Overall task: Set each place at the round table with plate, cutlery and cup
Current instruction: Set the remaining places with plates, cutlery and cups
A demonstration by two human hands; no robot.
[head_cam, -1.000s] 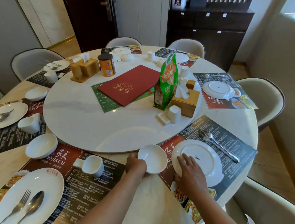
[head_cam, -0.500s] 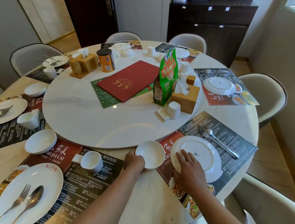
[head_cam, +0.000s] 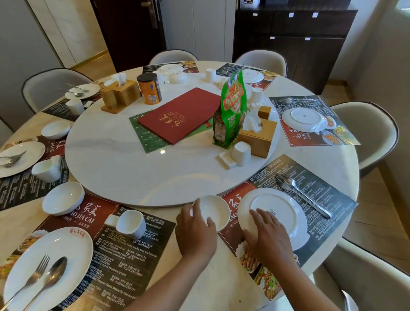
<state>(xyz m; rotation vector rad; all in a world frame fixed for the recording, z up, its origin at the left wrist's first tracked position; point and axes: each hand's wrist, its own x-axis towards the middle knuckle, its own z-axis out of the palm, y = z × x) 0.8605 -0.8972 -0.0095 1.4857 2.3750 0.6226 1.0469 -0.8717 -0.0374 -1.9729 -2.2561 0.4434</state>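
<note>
At the nearest place a white plate [head_cam: 281, 219] lies upside down on a printed placemat [head_cam: 324, 195]. My right hand [head_cam: 268, 238] rests on the plate's near left part with its fingers stretched flat. To the plate's left stands a small white bowl [head_cam: 216, 209]; my left hand [head_cam: 195, 232] grips its left rim. A fork and spoon [head_cam: 303, 198] lie together on the mat, right of the plate. No cup stands on this mat. A white cup [head_cam: 242, 153] sits upside down on the turntable [head_cam: 126, 161] just beyond.
The place to the left has a plate with fork and spoon [head_cam: 46, 268], a cup [head_cam: 131, 223] and a bowl [head_cam: 64, 198]. On the turntable are a red menu [head_cam: 178, 115], a green bag [head_cam: 232, 111], tissue boxes and a can. Chairs ring the table.
Both hands stay where they were, on the bowl and on the plate. Only the camera has shifted slightly.
</note>
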